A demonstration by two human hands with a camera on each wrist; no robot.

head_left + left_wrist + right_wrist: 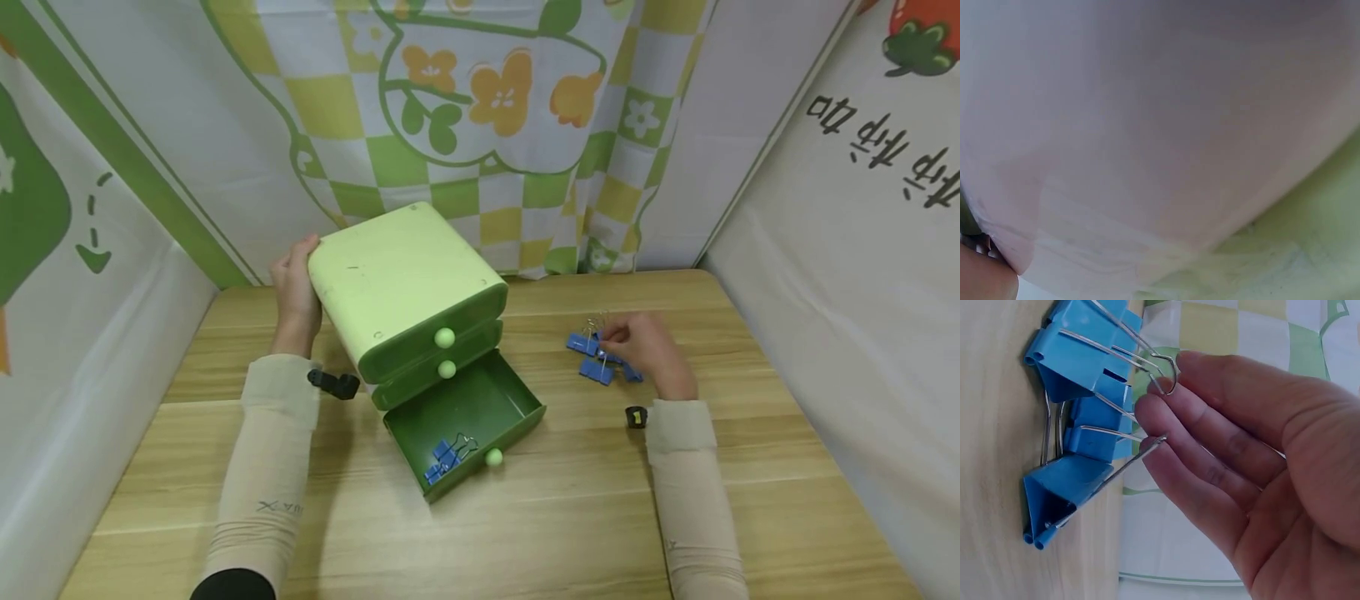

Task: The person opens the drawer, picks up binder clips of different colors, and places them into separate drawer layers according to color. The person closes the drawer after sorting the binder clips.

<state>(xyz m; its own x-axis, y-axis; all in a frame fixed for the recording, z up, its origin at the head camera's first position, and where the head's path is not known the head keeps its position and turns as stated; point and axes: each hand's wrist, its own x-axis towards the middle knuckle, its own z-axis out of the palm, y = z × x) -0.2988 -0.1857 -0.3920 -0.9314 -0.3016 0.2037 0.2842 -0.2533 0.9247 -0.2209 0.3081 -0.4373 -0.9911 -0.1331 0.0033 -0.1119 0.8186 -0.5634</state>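
Observation:
A green mini drawer cabinet (408,275) stands left of centre on the table, its bottom drawer (480,400) pulled out. Inside that drawer lie blue binder clips (446,454). My left hand (296,287) grips the cabinet's back left corner, some of its fingers hidden behind. The left wrist view is mostly a blurred pale surface, with green at lower right. To the right, my right hand (645,346) pinches the wire handle of a blue binder clip (1085,350) in a small pile. More blue binder clips (596,371) lie around the fingertips.
The wooden table (585,517) extends around the cabinet. A checked curtain (495,192) hangs at the back edge, and white printed cloth walls (847,275) stand on both sides. The two upper drawers (427,346) have round knobs; the middle one sticks out slightly.

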